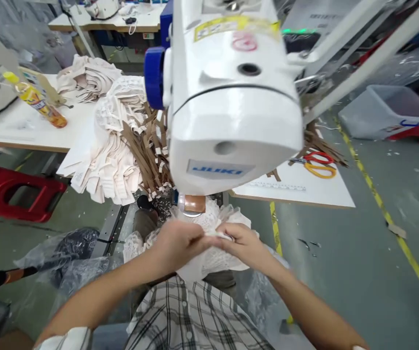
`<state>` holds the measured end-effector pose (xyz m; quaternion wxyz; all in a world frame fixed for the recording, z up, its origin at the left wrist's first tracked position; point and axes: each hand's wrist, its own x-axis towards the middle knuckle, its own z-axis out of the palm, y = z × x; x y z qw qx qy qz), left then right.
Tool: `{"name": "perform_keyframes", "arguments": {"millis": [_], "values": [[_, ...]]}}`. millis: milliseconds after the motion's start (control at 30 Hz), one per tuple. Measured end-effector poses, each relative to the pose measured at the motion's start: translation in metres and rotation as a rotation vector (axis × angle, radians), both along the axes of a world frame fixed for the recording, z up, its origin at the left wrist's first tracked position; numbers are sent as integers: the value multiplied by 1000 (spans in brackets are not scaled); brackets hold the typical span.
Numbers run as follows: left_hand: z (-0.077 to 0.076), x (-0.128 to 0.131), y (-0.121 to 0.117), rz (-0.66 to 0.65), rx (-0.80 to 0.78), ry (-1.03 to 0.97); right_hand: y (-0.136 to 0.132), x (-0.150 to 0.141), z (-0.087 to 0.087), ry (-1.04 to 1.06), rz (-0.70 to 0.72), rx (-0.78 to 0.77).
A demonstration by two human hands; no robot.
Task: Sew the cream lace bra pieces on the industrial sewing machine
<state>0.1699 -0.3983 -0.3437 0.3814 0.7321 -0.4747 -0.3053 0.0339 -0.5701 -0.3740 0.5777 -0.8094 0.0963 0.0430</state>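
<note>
Both hands meet over my lap, just below the head of a white sewing machine (231, 126). My left hand (180, 243) is closed, thumb and fingers pinching the edge of white lace fabric (227, 262). My right hand (244, 243) pinches the same fabric close beside the left fingertips. The rest of the lace drapes down between my arms and spreads toward my knees. Just beyond my hands sits the machine's lower arm with a brown patch (194, 204). What lies between the fingertips is partly hidden.
Stacked pale fabric pieces (107, 170) and brown straps (147, 155) lie left of the machine. A yellow-capped bottle (41, 104) stands on the left table. Orange-and-red scissors (318, 167) and a ruler (278, 186) rest right. A clear bin (380, 116) is on the floor.
</note>
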Motion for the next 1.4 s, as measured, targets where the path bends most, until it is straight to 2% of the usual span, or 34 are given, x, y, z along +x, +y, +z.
{"name": "perform_keyframes", "arguments": {"millis": [100,200,300,633,733,800,867,967,1067,1133,1233,1400], "values": [[9,26,0,201,59,-14,-1,25,-2,-24,-199,1],[14,46,-5,376,73,26,-9,45,0,-11,-217,-6],[15,56,-12,475,93,30,-16,58,3,14,-217,28],[10,68,-24,410,120,-39,-29,67,0,18,-253,40],[10,67,-23,395,114,-61,-30,63,-9,31,-256,69],[10,67,-22,396,109,-74,-28,56,-21,31,-258,131],[11,68,-20,402,103,-86,-22,46,-37,-1,-199,257],[11,71,-18,418,84,-95,-12,27,-59,-18,4,479],[10,72,-17,436,68,-95,-4,10,-71,89,128,560],[10,71,-17,444,54,-95,-4,2,-74,171,85,564],[11,69,-17,454,64,-59,-7,-5,-73,251,-72,535],[11,68,-14,431,69,-59,-12,-14,-65,195,-192,466]]}}
